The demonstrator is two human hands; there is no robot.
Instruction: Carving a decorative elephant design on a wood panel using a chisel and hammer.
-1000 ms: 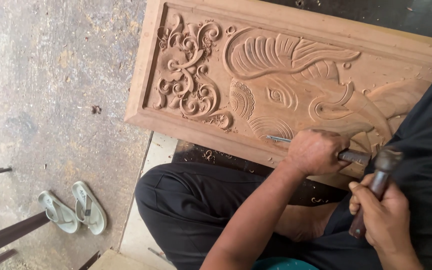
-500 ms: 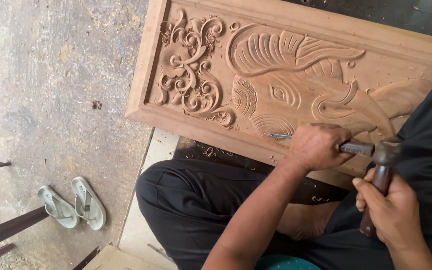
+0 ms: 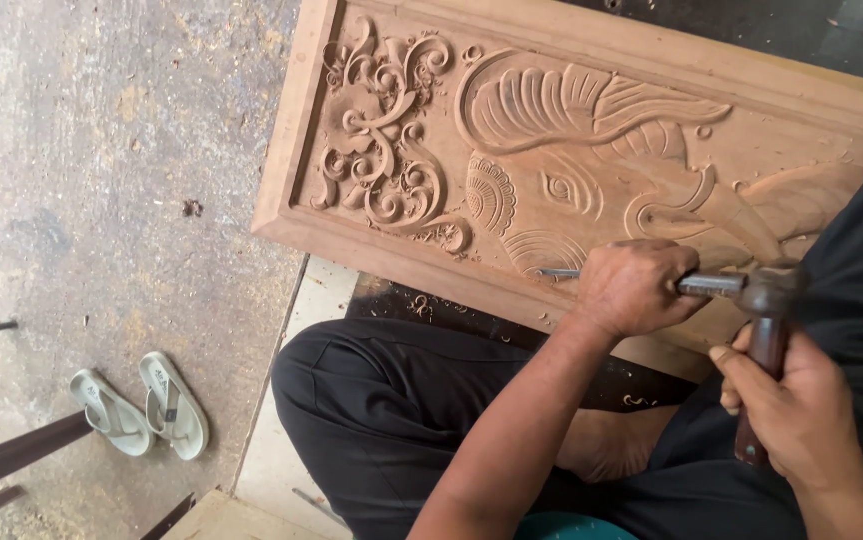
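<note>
A carved wooden panel (image 3: 401, 255) lies flat in front of me, with scrolls at the left and a relief of ribbed curves and an eye in the middle. My left hand (image 3: 636, 288) is closed around a metal chisel (image 3: 558, 272), whose tip rests on the carving near the panel's lower border. My right hand (image 3: 791, 410) grips the dark wooden handle of a hammer (image 3: 766, 295). The hammer's metal head sits against the chisel's rear end.
My folded leg in black trousers (image 3: 391, 400) lies below the panel, with wood chips on a dark board beside it. A pair of pale green sandals (image 3: 141, 405) sits on the rough concrete floor at lower left. Dark bars (image 3: 11, 455) cross the bottom left corner.
The hammer head has come up to the chisel's end. My left hand stays on the chisel at the same spot on the carving.
</note>
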